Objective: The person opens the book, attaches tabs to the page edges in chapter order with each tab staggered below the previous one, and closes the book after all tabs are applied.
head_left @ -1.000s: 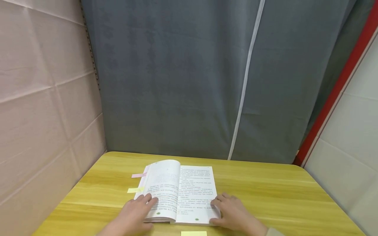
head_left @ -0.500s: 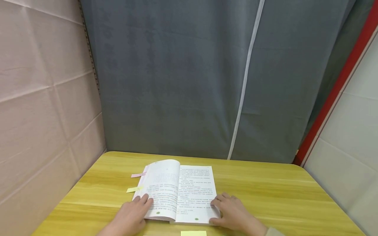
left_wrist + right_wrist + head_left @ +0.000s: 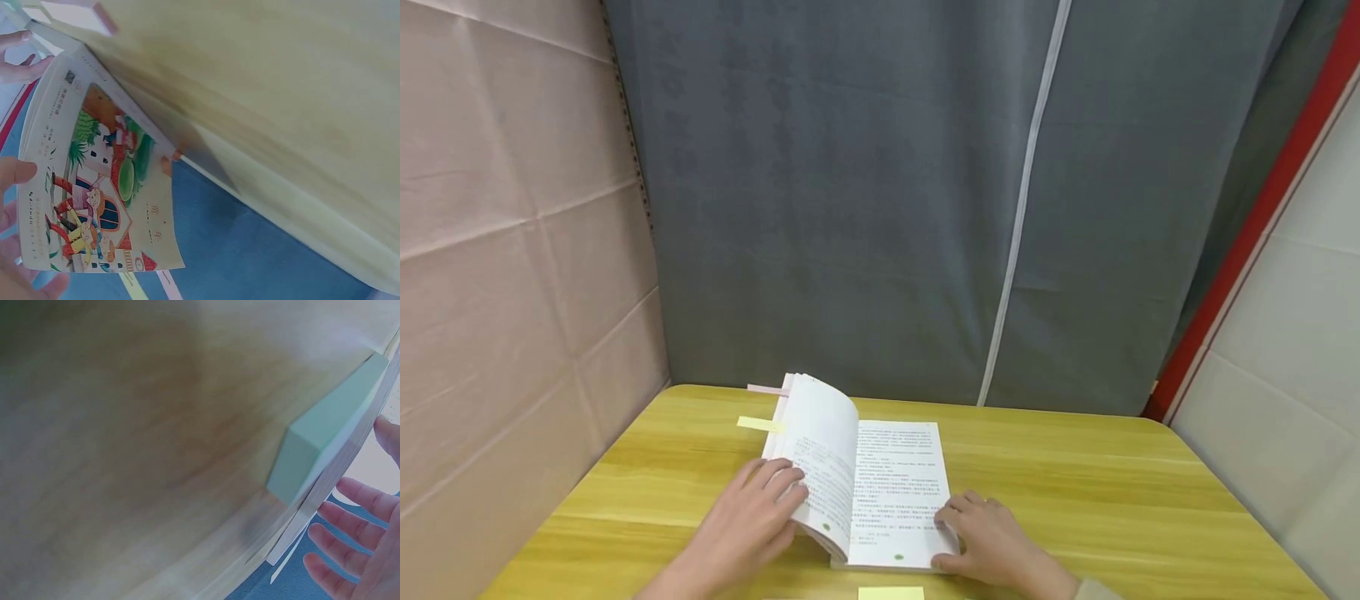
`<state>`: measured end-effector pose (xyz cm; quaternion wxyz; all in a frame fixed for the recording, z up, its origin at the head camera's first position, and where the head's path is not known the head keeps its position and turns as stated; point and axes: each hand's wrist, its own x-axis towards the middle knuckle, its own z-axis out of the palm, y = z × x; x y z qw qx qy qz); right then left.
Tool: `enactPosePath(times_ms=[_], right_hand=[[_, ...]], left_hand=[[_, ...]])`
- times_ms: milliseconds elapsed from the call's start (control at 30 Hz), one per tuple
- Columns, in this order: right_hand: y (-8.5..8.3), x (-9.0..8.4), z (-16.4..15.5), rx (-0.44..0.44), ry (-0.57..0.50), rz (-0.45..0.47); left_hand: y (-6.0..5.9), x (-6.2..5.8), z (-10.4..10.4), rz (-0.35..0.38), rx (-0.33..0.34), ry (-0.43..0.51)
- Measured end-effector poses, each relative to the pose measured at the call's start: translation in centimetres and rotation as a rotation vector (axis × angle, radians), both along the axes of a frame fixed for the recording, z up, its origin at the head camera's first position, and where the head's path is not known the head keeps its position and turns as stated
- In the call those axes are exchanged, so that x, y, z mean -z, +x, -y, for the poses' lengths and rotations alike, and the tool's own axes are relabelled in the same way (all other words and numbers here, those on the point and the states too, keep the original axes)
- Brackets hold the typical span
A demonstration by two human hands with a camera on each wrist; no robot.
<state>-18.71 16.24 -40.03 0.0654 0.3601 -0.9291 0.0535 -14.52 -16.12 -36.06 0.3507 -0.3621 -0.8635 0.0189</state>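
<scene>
Head: paperback book [image 3: 880, 492] open on wooden surface [image 3: 1075, 492]; left hand [image 3: 752, 525] curled round raised left half, right hand [image 3: 992, 542] flat on right page.

Left wrist: illustrated cover [image 3: 100, 187] bowed, likely light, floppy.

Right wrist: fingers [image 3: 350, 531] straight; safest hold probably near spine.

**Clearance around the book**

Book [image 3: 880, 492]: mid-table [image 3: 1075, 483], left half raised under left hand [image 3: 752, 521], right page pinned by right hand [image 3: 992, 542]. Right of book: bare tabletop. Behind: narrow strip, then curtain [image 3: 887, 208]. Left: narrow strip, then wall [image 3: 512, 250]. Front: yellow pad [image 3: 891, 593] at table edge.
</scene>
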Motion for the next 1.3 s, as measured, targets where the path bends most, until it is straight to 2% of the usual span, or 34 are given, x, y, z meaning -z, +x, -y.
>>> enactPosePath(times_ms=[167,300,567,633,800,867,1000,1167,1300], right_hand=[[0.0,0.1,-0.2,0.002,-0.003,0.003],[0.1,0.1,-0.3,0.004,-0.001,0.005],[0.3,-0.1,-0.3,0.005,0.013,-0.013],[0.4,-0.1,-0.3,0.0,0.023,-0.018],[0.8,0.1,-0.8,-0.063,0.004,-0.101],[1.0,0.3,-1.1,-0.088,-0.006,-0.131],[1.4,0.4,-1.8,-0.106,0.001,-0.124],[1.6,-0.5,-2.5,-0.064,-0.019,-0.055],[1.3,-1.9,-2.5,0.012,-0.101,-0.128]], left_hand=[[-0.6,-0.7,-1.0,-0.062,0.041,0.012],[-0.8,-0.9,-2.0,-0.064,0.065,0.032],[-1.2,-0.9,-4.5,-0.086,0.102,-0.039],[-1.3,-0.6,-5.2,-0.055,0.106,-0.055],[-1.7,0.6,-6.8,0.062,0.09,-0.082],[-1.9,1.0,-7.5,0.088,0.088,-0.099],[-2.1,1.8,-8.7,0.121,0.096,-0.128],[-2.5,2.6,-8.9,0.218,0.068,-0.083],[-3.2,2.9,-8.3,0.34,-0.027,-0.06]])
